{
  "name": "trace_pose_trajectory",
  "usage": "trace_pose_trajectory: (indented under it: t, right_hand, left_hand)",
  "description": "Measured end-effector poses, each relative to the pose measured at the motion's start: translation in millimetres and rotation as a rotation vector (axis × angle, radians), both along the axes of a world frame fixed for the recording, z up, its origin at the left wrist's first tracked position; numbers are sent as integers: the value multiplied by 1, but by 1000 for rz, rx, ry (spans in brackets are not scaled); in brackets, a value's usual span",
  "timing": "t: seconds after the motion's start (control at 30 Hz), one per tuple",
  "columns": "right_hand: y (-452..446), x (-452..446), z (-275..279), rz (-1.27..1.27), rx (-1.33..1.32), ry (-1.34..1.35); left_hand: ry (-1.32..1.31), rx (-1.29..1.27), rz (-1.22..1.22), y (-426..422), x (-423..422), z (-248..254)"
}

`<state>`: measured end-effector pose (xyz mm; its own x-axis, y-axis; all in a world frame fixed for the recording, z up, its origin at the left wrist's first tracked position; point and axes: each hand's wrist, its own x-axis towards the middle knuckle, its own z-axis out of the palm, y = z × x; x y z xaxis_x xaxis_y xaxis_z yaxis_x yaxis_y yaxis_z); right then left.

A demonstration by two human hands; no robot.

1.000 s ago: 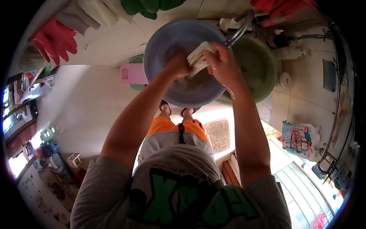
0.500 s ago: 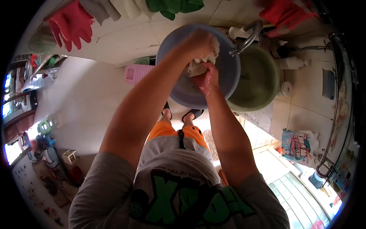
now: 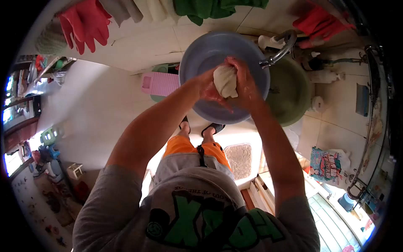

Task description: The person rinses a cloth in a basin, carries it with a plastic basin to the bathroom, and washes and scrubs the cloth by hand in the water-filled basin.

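Note:
A wad of wet white cloth [image 3: 226, 80] is pressed between my two hands, above the blue-grey basin [image 3: 187, 54]. My left hand [image 3: 207, 87] cups its left and lower side, with some fingers stretched along the bottom. On the other side, my right hand [image 3: 246, 86] wraps around the right and top of the wad. Both hands look wet. The cloth is folded into a compact lump; the parts against my palms are hidden.
A green basin [image 3: 296, 98] stands right of the blue-grey one, under a metal faucet [image 3: 282, 52]. At left lies a pink washboard [image 3: 161, 83]. Pink rubber gloves [image 3: 86, 27] and green cloths [image 3: 210, 9] hang at the back. A detergent bag [image 3: 325, 164] lies at right.
The cloth has gone from loose and hanging to a compact lump. My left hand has come down from above the cloth to its left side; my right hand has moved up and right.

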<state>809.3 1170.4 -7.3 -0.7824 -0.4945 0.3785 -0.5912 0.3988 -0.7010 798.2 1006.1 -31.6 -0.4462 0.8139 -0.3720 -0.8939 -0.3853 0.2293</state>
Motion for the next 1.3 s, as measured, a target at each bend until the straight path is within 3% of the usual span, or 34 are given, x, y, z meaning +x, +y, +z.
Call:
trace_pose_trajectory:
  t: [0.03,0.07,0.17,0.23,0.27,0.37,0.53,0.63,0.67,0.77,0.8,0.87,0.97,1.13,1.23,1.3]
  right_hand:
    - [4,-5,0,74,25,40]
    - [8,-8,0,93,47,-5]
    - [19,-19,3,149,102,-106]
    - [24,-27,5,197,113,-142]
    - [28,-32,2,224,198,-37]
    - [32,-42,-5,287,381,206]
    - [30,-53,-15,291,567,334]
    - [23,-56,-17,332,812,245]
    - [18,-53,-18,243,838,137]
    - [3,-45,-19,30,887,-143]
    - [-1,-44,-18,-3,892,-207]
    - [-3,-42,-17,-42,820,-273]
    - [-4,-35,-23,-34,668,-314]
    - [4,-34,-120,-19,611,-547]
    - [-15,-10,-44,-243,343,-911]
    - [-14,-6,-54,-295,200,-1157]
  left_hand:
    - [-42,200,-100,0,1,-1]
    - [-47,179,-41,9,1,-12]
    - [62,338,-169,11,-10,-8]
    - [33,223,-139,8,-13,-17]
    - [17,163,-124,7,-15,-21]
    - [163,109,-345,4,-30,-18]
    - [422,-362,-444,8,-42,-20]
    - [619,-608,-543,15,-47,-36]
    - [694,-702,-579,18,-48,-51]
    - [2125,-1173,-105,20,-36,-75]
    - [1958,-1270,-241,21,-35,-80]
    - [1606,-1426,-492,22,-25,-16]
    - [1493,-1570,-490,21,-24,-20]
    - [1851,-1477,-550,9,-29,-24]
    - [1980,-1414,-634,8,-29,-22]
    - [2036,-1377,-672,8,-30,-14]
